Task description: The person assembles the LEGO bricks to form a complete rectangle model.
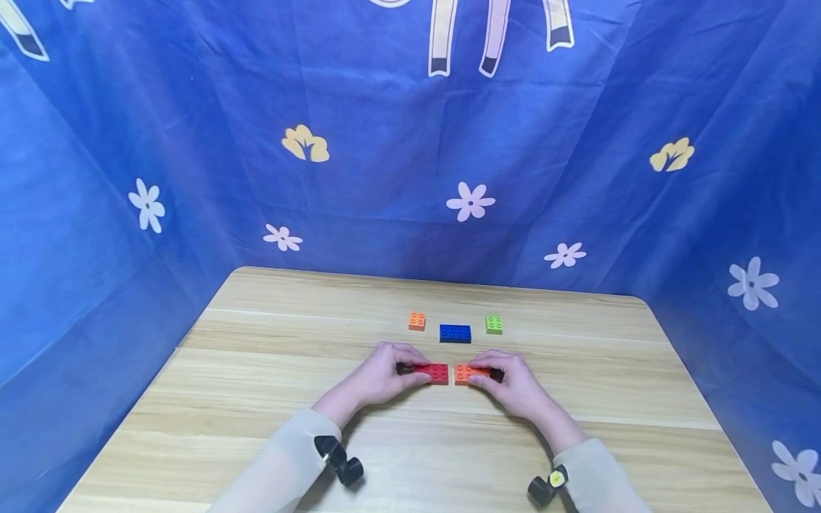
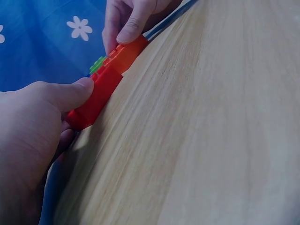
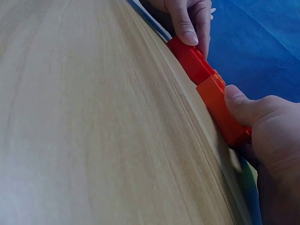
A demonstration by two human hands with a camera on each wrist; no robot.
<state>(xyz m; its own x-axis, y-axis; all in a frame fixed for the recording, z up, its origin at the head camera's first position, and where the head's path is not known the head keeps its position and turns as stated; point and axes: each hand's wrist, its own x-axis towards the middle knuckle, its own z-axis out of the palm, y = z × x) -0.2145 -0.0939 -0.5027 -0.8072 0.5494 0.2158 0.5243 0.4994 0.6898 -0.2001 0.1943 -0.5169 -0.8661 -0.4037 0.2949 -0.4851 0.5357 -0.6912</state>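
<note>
My left hand [image 1: 387,374] pinches a red toy brick [image 1: 439,373] between thumb and fingers, at the middle of the table. Facing it, my right hand [image 1: 511,382] pinches an orange toy brick [image 1: 462,375] the same way. In the head view a narrow gap separates the two bricks' ends, and they lie in one line with studs up. The left wrist view shows the red brick's side [image 2: 96,98] under the thumb. In the right wrist view the orange brick [image 3: 220,110] is long and low, its far end covered by fingers.
Beyond the hands lie a small orange brick [image 1: 417,321], a blue brick [image 1: 455,333] and a small green brick [image 1: 494,325] in a loose row. The wooden table [image 1: 410,456] is bordered by a blue patterned cloth [image 1: 385,185] at the back and sides.
</note>
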